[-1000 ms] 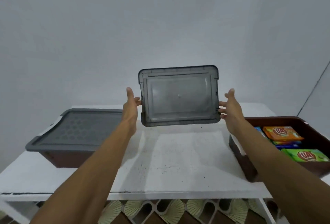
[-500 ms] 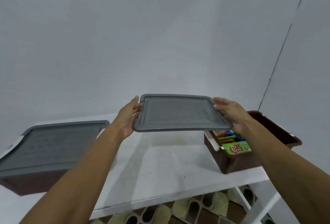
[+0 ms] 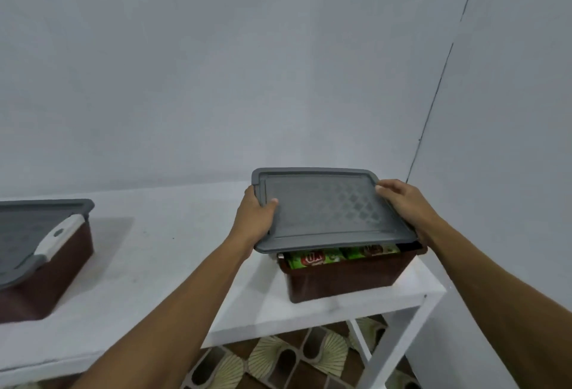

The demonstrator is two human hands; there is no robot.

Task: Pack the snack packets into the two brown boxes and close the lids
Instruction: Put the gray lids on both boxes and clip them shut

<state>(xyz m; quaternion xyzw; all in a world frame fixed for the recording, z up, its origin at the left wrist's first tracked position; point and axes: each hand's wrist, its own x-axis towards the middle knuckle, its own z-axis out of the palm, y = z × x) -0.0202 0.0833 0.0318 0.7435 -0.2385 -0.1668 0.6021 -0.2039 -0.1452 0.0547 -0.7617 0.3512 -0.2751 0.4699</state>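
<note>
A grey patterned lid [image 3: 328, 209] lies over the right brown box [image 3: 343, 280] on the white table [image 3: 161, 264]. My left hand [image 3: 255, 221] grips the lid's left edge and my right hand [image 3: 408, 206] grips its right edge. The lid's near edge sits slightly above the box rim, leaving a gap. Through that gap show green snack packets [image 3: 312, 258]. At the far left stands the other brown box [image 3: 46, 277] with its grey lid [image 3: 28, 230] on and a white latch [image 3: 60, 235] at its end.
The right box stands near the table's right end, close to the side wall [image 3: 510, 141]. A white table leg [image 3: 390, 348] and a patterned tiled floor [image 3: 278, 360] show below. A bare stretch of tabletop lies between the two boxes.
The lid has gone from upright in front of me to flat, then right and down over the right box. My view has swung right with it.
</note>
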